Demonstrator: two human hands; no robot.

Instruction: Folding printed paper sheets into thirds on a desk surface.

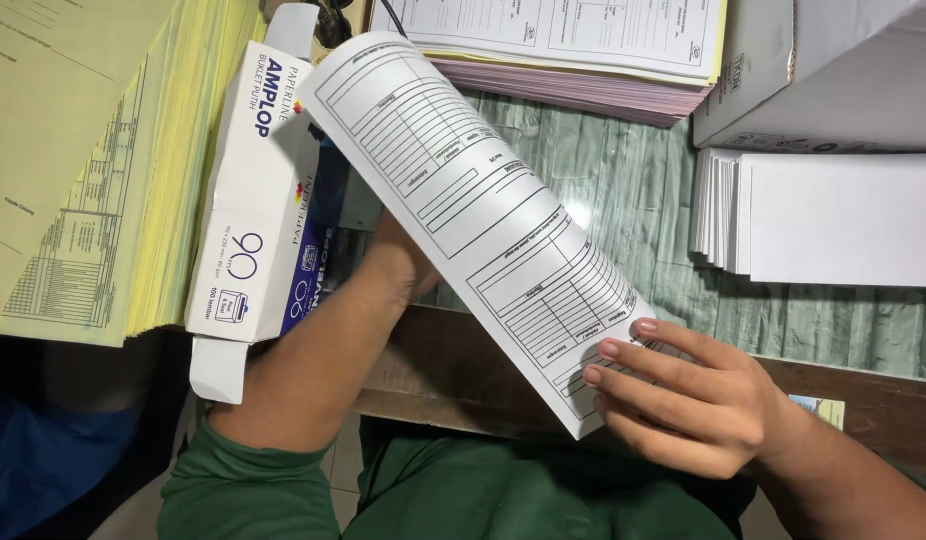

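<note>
Your right hand (pixel 683 400) pinches the near corner of the curled printed forms (pixel 473 215) over the bench's (pixel 633 190) front edge; your left hand (pixel 403 265), underneath them, is mostly hidden, grip unclear.

Cluttered paper desk, seen from above

The desk (pixel 623 190) has a pale green, wrinkly plastic-looking cover, with a soft glare spot near the middle, so the light's coming from overhead. Its near edge is bare dark brown wood (pixel 453 370). A thick stack of yellow printed sheets (pixel 93 150) hogs the left edge, a pile of white and pink forms (pixel 583 60) sits along the far edge, and a stack of plain white paper (pixel 833 215) lies at the right edge under a white cardboard box (pixel 833 70). A bit of pale floor (pixel 133 515) shows under the near left corner.
</note>
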